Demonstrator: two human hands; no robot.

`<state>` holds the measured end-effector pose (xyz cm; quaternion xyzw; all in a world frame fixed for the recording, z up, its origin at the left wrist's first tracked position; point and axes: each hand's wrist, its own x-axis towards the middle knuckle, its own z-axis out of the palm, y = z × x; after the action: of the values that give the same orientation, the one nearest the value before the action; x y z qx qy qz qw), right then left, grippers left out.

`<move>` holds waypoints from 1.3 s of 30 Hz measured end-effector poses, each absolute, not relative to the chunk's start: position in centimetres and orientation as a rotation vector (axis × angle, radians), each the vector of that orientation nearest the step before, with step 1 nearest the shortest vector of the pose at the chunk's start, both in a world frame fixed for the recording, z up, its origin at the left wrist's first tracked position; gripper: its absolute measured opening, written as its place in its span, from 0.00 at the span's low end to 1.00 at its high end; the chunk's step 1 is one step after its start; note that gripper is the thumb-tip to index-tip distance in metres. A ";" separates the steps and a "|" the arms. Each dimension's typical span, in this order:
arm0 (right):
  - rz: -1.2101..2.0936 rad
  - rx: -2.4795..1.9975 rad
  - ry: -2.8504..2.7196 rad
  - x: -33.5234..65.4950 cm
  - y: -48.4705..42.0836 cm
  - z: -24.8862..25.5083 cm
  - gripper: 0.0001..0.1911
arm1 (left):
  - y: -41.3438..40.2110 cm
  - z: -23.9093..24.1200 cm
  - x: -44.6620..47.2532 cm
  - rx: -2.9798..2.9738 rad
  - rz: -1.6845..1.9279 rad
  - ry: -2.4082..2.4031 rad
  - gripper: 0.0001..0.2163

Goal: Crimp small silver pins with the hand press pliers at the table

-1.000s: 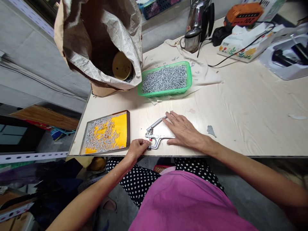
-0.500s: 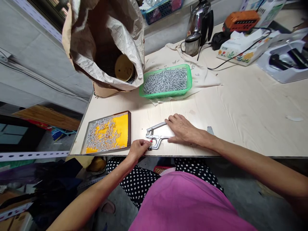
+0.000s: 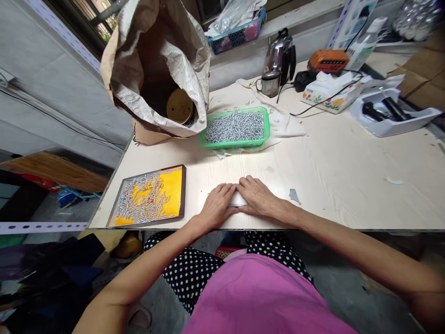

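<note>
Both hands wrap around grey metal spring pliers (image 3: 238, 199) lying at the front of the table, and only a small piece of handle shows between them. My left hand (image 3: 219, 203) covers the jaw end, its fingers closed over the top. From the other side, my right hand (image 3: 256, 197) grips the handles, its fingers meeting those of the left. The jaws and whatever sits in them are hidden. To the left stands a shallow tray (image 3: 183, 190) with a yellow bottom, strewn with small silvery metal pins (image 3: 139, 199).
A green basket (image 3: 266, 125) full of similar pins stands behind the hands. Left of it is a large open sack (image 3: 121, 65) with a round scoop inside. A grey scrap (image 3: 295, 195) lies to the right. A kettle (image 3: 276, 55), tissue box and white tray are farther back.
My left hand has moved from pinching at the jaw tip to closing over the pliers. The handles, spread before, are now covered by both hands. The view has shifted slightly.
</note>
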<state>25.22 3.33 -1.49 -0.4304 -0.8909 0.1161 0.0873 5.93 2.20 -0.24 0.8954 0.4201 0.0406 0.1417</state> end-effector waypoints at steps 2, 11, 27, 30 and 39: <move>0.381 -1.275 -2.657 25.9 3.2 -1.2 0.28 | 3.3 -0.4 6.2 2.581 0.013 1.164 0.28; 0.299 -1.338 -2.637 26.9 2.1 -1.2 0.17 | 3.6 0.4 7.0 2.610 -0.091 1.175 0.20; 0.248 -1.301 -2.609 26.8 1.8 -2.3 0.14 | 2.5 -0.4 7.2 2.531 0.015 1.349 0.15; 0.400 -1.205 -2.606 27.8 3.0 -1.9 0.28 | 0.6 -1.2 7.0 2.541 0.195 1.392 0.22; 0.379 -1.299 -2.613 27.4 7.5 -2.8 0.08 | -5.3 -4.0 8.3 2.581 0.366 1.213 0.27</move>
<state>27.36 7.52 -2.75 -0.4393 -0.8836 0.1283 0.0992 8.34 -5.33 -3.99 0.8897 0.4181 0.1261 0.1330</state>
